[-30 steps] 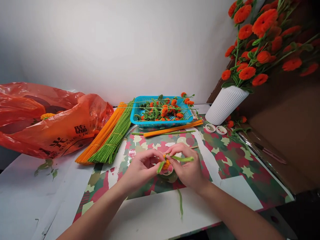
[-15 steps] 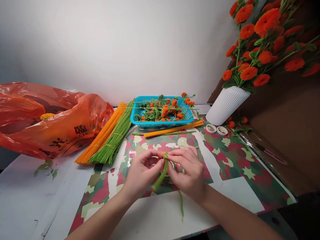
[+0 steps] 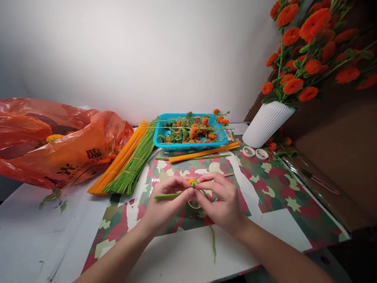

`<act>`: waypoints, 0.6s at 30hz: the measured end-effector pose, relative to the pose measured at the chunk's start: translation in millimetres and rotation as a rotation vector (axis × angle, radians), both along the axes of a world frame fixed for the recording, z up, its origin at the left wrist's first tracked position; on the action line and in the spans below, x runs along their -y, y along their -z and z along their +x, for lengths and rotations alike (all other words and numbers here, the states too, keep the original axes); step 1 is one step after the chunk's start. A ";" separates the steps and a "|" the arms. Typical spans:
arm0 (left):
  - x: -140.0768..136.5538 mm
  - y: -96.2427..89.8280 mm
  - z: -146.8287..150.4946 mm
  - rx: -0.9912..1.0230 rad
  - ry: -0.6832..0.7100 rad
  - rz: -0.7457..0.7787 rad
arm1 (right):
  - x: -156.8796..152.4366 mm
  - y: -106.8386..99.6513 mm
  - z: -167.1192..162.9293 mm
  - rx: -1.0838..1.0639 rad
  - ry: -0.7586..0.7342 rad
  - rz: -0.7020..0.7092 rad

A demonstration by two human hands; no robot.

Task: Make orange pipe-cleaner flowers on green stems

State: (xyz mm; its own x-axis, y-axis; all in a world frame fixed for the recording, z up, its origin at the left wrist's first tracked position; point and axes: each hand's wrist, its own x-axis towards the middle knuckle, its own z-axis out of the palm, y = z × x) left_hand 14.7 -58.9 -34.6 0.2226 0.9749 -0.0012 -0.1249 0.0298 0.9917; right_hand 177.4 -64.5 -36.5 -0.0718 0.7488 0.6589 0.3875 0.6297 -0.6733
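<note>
Between my hands, above the middle of the patterned mat, is a small pipe-cleaner flower [image 3: 193, 182], orange-yellow with green at its base. My left hand [image 3: 166, 200] pinches it from the left, thumb and fingertips closed. A green pipe-cleaner stem [image 3: 167, 195] sticks out leftward across that hand. From the other side, my right hand [image 3: 219, 196] grips the flower's green part with its fingertips. Just below the fingers a roll of green tape [image 3: 194, 205] is partly hidden. One loose green strip [image 3: 213, 243] lies on the white sheet nearer me.
A blue basket [image 3: 191, 147] of orange flowers stands at the back. Left of it lie orange pipe cleaners [image 3: 120, 157], green pipe cleaners [image 3: 134, 161] and a red plastic bag [image 3: 73, 157]. A white vase [image 3: 268, 124], two white rings [image 3: 255, 152] and a knife-like tool [image 3: 321, 182] are rightward.
The green stem has swung from pointing down toward me to lying leftward across my left hand. The flower head has turned, showing more orange-yellow. Both hands stay in nearly the same place.
</note>
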 end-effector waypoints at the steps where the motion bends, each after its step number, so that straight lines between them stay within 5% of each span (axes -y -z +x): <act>1: -0.2 -0.2 -0.3 -0.017 -0.007 0.011 | -0.9 -0.9 1.4 -0.030 -0.037 -0.041; 7: -1.2 -2.7 -1.8 -0.106 -0.026 0.095 | -6.7 -2.8 9.5 -0.100 -0.159 -0.214; 18: 0.4 -7.0 -0.6 -0.150 -0.029 0.115 | -10.3 6.8 15.5 0.236 -0.180 0.272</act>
State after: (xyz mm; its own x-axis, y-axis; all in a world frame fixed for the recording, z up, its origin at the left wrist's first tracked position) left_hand 14.1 -59.2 -27.6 0.1999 0.9766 0.0797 0.0252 -0.0864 0.9959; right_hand 192.8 -54.2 -43.3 -0.3588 0.5109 0.7812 0.3788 0.8446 -0.3784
